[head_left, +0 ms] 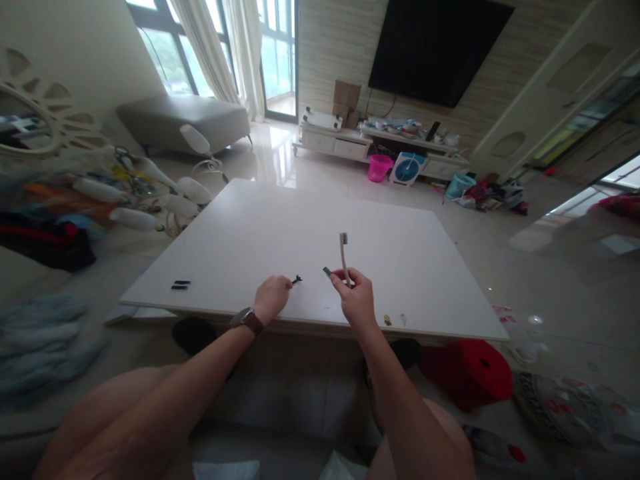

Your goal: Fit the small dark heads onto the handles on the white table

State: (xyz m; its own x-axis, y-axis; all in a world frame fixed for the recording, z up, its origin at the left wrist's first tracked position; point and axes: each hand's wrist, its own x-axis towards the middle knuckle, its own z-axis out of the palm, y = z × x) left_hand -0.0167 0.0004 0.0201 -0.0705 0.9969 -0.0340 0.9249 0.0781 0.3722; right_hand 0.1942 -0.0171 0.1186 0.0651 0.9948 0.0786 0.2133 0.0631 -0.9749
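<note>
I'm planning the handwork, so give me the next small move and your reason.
Probably set the black piece down on the table, freeing the left hand to take the green piece. The right hand holds both that and the toothbrush, whose head stands apart from the green piece.

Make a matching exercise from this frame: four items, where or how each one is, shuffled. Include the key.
Items
1. Toothbrush
2. Small black piece
3. Pair of dark strips
4. Wristwatch

Place or state
A. Lying on the white table, toward its left end
B. Worn, with a brown strap
C. Held in the right hand, head end up
D. Pinched in the left hand

Pairs: 1-C, 2-D, 3-A, 4-B
</note>
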